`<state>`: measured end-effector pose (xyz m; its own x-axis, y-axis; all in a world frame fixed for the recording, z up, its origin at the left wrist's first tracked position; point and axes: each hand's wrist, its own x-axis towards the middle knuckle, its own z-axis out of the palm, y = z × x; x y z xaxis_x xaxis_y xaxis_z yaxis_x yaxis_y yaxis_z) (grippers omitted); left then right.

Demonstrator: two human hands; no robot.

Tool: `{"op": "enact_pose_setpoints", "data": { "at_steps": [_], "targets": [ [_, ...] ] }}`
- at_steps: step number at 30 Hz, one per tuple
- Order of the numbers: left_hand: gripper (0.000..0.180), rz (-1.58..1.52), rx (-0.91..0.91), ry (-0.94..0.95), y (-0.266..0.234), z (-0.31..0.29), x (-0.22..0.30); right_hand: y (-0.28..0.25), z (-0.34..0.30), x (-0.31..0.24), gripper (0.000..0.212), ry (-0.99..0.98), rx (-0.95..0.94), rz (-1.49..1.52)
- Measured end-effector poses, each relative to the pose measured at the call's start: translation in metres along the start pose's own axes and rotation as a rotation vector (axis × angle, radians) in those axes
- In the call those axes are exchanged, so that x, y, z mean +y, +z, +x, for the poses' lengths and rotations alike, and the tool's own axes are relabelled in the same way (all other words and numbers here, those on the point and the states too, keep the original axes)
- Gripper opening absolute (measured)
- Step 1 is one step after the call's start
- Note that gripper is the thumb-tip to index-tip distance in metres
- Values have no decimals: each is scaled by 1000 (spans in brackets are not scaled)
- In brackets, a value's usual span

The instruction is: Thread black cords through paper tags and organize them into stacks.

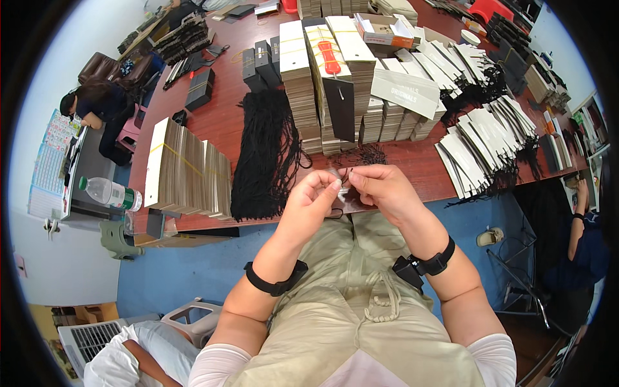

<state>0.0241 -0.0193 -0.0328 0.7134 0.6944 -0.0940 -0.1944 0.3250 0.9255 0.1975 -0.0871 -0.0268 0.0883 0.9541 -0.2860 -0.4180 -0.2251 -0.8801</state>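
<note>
At the table's near edge, my left hand (314,193) and my right hand (382,186) are close together, fingertips pinched. A thin black cord (344,175) runs between them, and a loop of it hangs below my left hand. The small details between the fingertips are hard to make out. Left of my hands lies a thick bundle of black cords (264,155). Beyond my hands stand tall banded stacks of white tags (301,84) with punched holes. A red-handled hook tool (329,58) rests on one stack, above a black tag (339,109) that hangs down its front.
Strung white tags with black cords (480,145) spread at the right of the reddish table (225,90). Another banded tag stack (184,171) and a plastic bottle (111,193) are at the left. An open box (385,30) sits behind. Other people are seated left, lower left and right.
</note>
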Motion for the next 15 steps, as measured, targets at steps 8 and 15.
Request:
{"op": "enact_pose_setpoints", "data": {
  "at_steps": [8, 15],
  "targets": [
    [8, 45, 17, -8, 2, -2, 2, 4, 1, -9, 22, 11, -17, -32],
    [11, 63, -107, -2, 15, -5, 17, -4, 10, 15, 7, -69, -259, 468]
  ]
}}
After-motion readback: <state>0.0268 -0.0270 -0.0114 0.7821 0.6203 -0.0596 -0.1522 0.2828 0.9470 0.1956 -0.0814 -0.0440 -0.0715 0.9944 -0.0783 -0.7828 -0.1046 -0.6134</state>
